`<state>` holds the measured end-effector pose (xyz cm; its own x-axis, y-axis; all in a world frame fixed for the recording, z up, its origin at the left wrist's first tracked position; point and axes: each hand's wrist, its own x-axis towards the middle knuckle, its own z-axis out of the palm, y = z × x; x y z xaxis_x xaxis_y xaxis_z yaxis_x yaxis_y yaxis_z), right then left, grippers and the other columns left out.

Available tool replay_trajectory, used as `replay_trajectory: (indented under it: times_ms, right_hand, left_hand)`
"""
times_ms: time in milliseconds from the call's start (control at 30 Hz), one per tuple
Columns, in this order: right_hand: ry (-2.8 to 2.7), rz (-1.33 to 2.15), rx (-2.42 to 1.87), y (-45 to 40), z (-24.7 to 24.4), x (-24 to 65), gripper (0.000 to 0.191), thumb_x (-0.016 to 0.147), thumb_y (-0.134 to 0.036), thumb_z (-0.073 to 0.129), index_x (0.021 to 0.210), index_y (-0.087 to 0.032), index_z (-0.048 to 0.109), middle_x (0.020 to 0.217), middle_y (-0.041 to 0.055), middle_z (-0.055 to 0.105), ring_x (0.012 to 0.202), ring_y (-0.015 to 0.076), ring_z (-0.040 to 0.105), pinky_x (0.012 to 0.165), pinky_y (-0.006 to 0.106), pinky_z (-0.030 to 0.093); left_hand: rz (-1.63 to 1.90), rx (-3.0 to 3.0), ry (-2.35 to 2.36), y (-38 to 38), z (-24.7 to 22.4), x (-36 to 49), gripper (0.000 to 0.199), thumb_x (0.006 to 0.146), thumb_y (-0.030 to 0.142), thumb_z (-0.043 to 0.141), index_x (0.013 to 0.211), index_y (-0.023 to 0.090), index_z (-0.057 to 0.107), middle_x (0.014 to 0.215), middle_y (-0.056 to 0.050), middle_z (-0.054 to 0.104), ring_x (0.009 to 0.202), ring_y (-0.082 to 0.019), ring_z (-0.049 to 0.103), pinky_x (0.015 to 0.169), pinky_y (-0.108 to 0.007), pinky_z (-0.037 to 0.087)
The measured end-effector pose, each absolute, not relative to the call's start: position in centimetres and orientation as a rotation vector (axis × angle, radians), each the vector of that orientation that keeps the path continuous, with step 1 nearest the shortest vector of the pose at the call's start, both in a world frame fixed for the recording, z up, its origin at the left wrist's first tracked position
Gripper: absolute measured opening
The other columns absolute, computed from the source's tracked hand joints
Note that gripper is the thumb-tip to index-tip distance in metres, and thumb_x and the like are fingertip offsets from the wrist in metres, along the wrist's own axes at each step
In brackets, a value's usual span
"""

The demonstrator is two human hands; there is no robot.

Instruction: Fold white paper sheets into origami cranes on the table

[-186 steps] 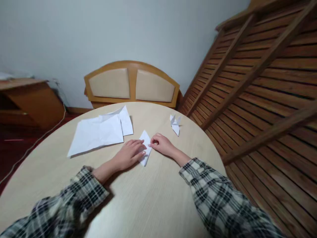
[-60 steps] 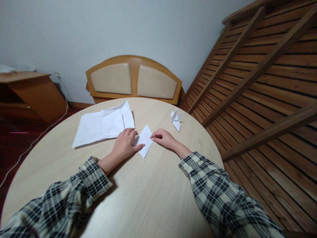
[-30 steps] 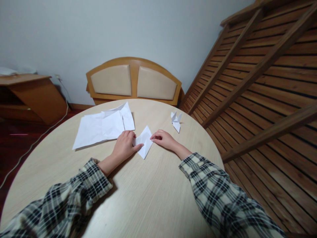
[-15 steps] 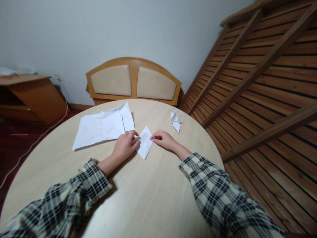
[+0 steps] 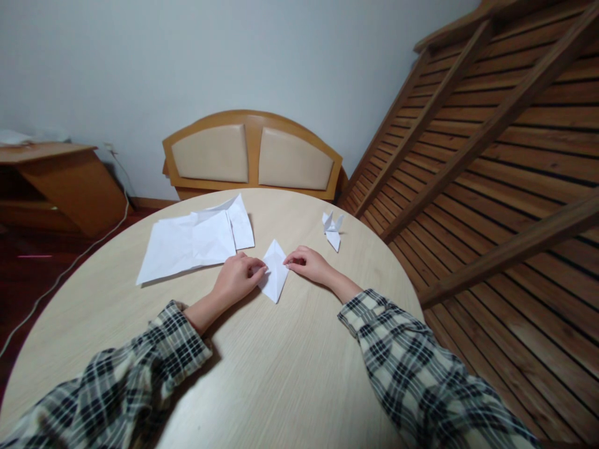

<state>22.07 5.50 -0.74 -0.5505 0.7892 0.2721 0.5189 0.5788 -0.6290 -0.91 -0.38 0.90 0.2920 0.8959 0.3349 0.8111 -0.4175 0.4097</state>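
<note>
Containers: the desk [image 5: 84, 181] at far left has an open compartment under its top; the interior is too dark to read.

Changes against the frame from a second ago: the left hand [image 5: 238, 274] has altered its hold. Its thumb then lay out over the folded paper [image 5: 275, 282]; it now meets the fingers at the paper's left edge. The left side of the paper, then spread wider, is now drawn in, giving a narrower diamond. The right hand [image 5: 309, 264] remains at the right corner.

Grip: the left hand is closed in a pinch on the left edge; the right thumb and forefinger are pinched at the right corner. The paper lies between the hands on the table, one point toward the person, with a crease down its middle.

Surface and room: a pale wall [image 5: 281, 56] stands behind, with a slatted wooden structure [image 5: 491, 156] leaning at right. The round, light wood-grain table [image 5: 299, 380] fills the foreground. Beyond its far edge is a wooden backrest [image 5: 253, 149] with two cream panels. White sheets [image 5: 187, 246] lie overlapping at left, near the left hand. A small folded paper figure [image 5: 332, 233] sits at right, apart from the right hand. A pale cord [image 5: 70, 265] runs along the dark red floor [image 5: 28, 274].
</note>
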Motion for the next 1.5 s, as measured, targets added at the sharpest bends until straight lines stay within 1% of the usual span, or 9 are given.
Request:
replay_trajectory:
  times_ms: [100, 233, 467, 633, 767, 900, 1033, 1167, 1500]
  right_hand:
    - [-2.272, 0.668, -1.054, 5.5, -0.7, 22.1, 0.011, 0.081, -0.018, 0.067, 0.09, -0.019, 0.073, 0.08, 0.0009, 0.056, 0.072, 0.011, 0.052, 0.071, 0.025, 0.04]
    - [-2.269, 0.668, -1.058, 5.4, -0.6, 22.0, 0.011, 0.08, -0.016, 0.067, 0.089, -0.019, 0.073, 0.08, 0.0011, 0.056, 0.072, 0.0111, 0.052, 0.071, 0.025, 0.04]
    - [-2.264, 0.657, -1.041, 5.4, -0.7, 22.1, 0.012, 0.08, -0.016, 0.066, 0.089, -0.019, 0.073, 0.08, 0.0008, 0.056, 0.071, 0.0109, 0.052, 0.07, 0.024, 0.04]
    - [-2.268, 0.648, -1.039, 5.3, -0.6, 22.1, 0.011, 0.08, -0.017, 0.066, 0.089, -0.019, 0.073, 0.079, 0.0007, 0.056, 0.072, 0.011, 0.052, 0.071, 0.024, 0.04]
    - [-2.269, 0.655, -1.055, 5.3, -0.6, 22.1, 0.012, 0.08, -0.016, 0.066, 0.09, -0.019, 0.073, 0.079, 0.001, 0.056, 0.072, 0.011, 0.052, 0.071, 0.025, 0.04]
    - [-2.284, 0.649, -1.064, 5.4, -0.6, 22.1, 0.012, 0.08, -0.016, 0.066, 0.09, -0.019, 0.073, 0.079, 0.001, 0.056, 0.073, 0.0113, 0.052, 0.071, 0.025, 0.04]
    - [-2.275, 0.65, -1.063, 5.3, -0.5, 22.0, 0.012, 0.08, -0.017, 0.066, 0.09, -0.019, 0.074, 0.079, 0.0007, 0.055, 0.072, 0.0112, 0.052, 0.071, 0.025, 0.04]
    - [-2.267, 0.649, -1.077, 5.2, -0.5, 22.0, 0.012, 0.08, -0.016, 0.067, 0.089, -0.019, 0.074, 0.078, 0.0004, 0.054, 0.071, 0.0109, 0.051, 0.07, 0.024, 0.039]
    - [-2.281, 0.635, -1.084, 5.2, -0.4, 22.0, 0.012, 0.08, -0.016, 0.067, 0.089, -0.019, 0.074, 0.077, 0.0007, 0.054, 0.071, 0.0111, 0.051, 0.07, 0.025, 0.039]
  left_hand:
    - [0.89, 2.249, 1.527, -0.1, 0.6, -1.2, 0.034, 0.087, 0.031, 0.041, 0.091, 0.02, 0.074, 0.082, -0.007, 0.072, 0.082, -0.024, 0.061, 0.078, -0.038, 0.046]
    - [1.014, 2.033, 1.421, 0.1, 0.5, -1.5, 0.043, 0.084, 0.023, 0.031, 0.087, 0.019, 0.073, 0.093, -0.005, 0.073, 0.092, -0.022, 0.063, 0.087, -0.037, 0.047]
    - [1.06, 1.889, 1.403, 0.5, 0.5, -1.8, 0.039, 0.075, 0.018, 0.035, 0.079, 0.021, 0.074, 0.09, -0.005, 0.075, 0.09, -0.023, 0.066, 0.089, -0.04, 0.048]
    - [1.122, 1.903, 1.347, 0.9, -0.2, -1.8, 0.041, 0.066, 0.012, 0.035, 0.083, 0.02, 0.071, 0.097, -0.005, 0.074, 0.099, -0.022, 0.064, 0.098, -0.042, 0.044]
    - [1.111, 1.945, 1.357, 0.7, -0.4, -1.6, 0.04, 0.064, 0.01, 0.037, 0.088, 0.019, 0.067, 0.095, -0.005, 0.072, 0.094, -0.022, 0.064, 0.091, -0.041, 0.048]
    - [1.08, 2.008, 1.414, 0.6, -0.1, -1.3, 0.03, 0.07, 0.013, 0.041, 0.085, 0.019, 0.066, 0.09, -0.005, 0.071, 0.09, -0.022, 0.063, 0.087, -0.04, 0.048]
    - [1.054, 2.058, 1.442, 0.6, -0.1, -1.4, 0.028, 0.073, 0.014, 0.041, 0.084, 0.019, 0.066, 0.088, -0.005, 0.069, 0.088, -0.022, 0.063, 0.085, -0.039, 0.048]
    - [1.018, 2.228, 1.422, 0.8, -0.4, -1.5, 0.032, 0.074, 0.008, 0.039, 0.081, 0.021, 0.068, 0.086, -0.005, 0.067, 0.091, -0.022, 0.06, 0.089, -0.041, 0.045]
    - [0.928, 2.366, 1.396, 0.3, -0.1, -1.4, 0.042, 0.068, -0.002, 0.04, 0.079, 0.022, 0.073, 0.085, -0.006, 0.057, 0.088, -0.022, 0.054, 0.083, -0.039, 0.045]
